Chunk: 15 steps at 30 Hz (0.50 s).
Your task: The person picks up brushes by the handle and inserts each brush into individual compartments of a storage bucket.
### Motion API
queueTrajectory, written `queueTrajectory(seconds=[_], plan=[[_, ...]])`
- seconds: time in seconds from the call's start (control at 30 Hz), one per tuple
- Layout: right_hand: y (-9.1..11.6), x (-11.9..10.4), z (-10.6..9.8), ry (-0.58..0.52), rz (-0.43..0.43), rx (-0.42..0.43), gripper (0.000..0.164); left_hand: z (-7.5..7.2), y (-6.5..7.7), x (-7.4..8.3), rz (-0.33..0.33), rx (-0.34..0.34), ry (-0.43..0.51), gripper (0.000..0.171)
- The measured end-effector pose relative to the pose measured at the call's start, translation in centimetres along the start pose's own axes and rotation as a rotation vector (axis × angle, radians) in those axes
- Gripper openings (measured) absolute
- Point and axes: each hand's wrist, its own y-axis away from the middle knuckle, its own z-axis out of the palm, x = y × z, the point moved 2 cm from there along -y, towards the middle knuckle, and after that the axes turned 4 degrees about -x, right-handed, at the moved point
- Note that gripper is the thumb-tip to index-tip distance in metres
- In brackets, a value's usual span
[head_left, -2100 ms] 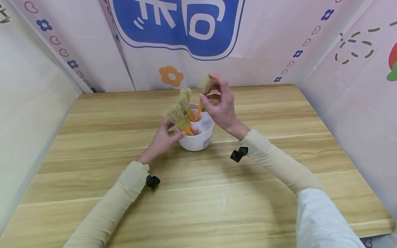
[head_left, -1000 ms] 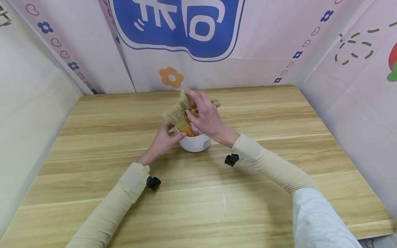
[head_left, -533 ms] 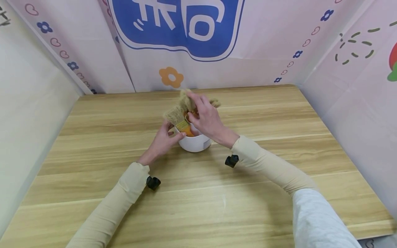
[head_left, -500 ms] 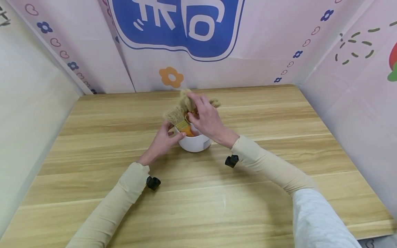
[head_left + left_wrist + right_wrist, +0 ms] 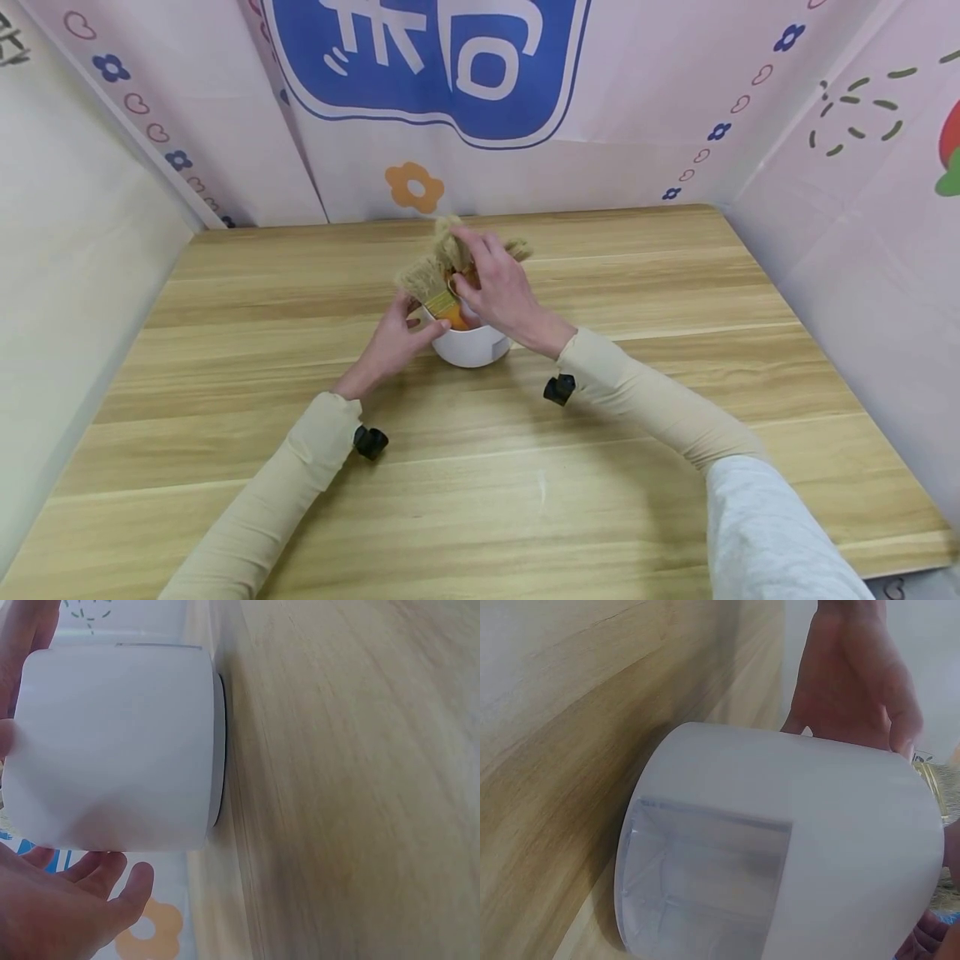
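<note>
A white round pen-holder-like container (image 5: 472,348) stands on the table with several paintbrushes in it, bristles up. My left hand (image 5: 393,337) grips its left side, thumb at the rim, as the right wrist view also shows. One flat paintbrush (image 5: 422,279) with an orange handle leans over the rim by that hand. Over the middle of the container, my right hand (image 5: 501,287) pinches a paintbrush among the bristles (image 5: 448,242); the fingers hide most of it. Another brush's bristles (image 5: 517,247) stick out behind the right hand. A clear window (image 5: 712,870) shows low on the container's wall.
The wooden table (image 5: 480,483) stretches around the container. A white printed back wall (image 5: 622,167) stands behind it, with side walls left and right. A small black camera (image 5: 370,442) sits at the left wrist, another black camera (image 5: 559,389) at the right.
Since two seconds ago, my right hand has moved left and down with the brush, from the container's right side to over its middle. In the last second both hands are nearly still.
</note>
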Motion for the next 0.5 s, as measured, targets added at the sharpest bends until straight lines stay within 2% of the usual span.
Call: queueTrajectory(seconds=[0.3,0.5], plan=[[-0.08,0.36,0.08,0.005,0.008,-0.014,0.063,-0.37,-0.16,-0.03,-0.021,-0.039,-0.061,0.077],[-0.08,0.54,-0.25,-0.027,0.016,-0.021,0.064,-0.65,-0.17,0.02,-0.027,-0.078,-0.067,0.077]])
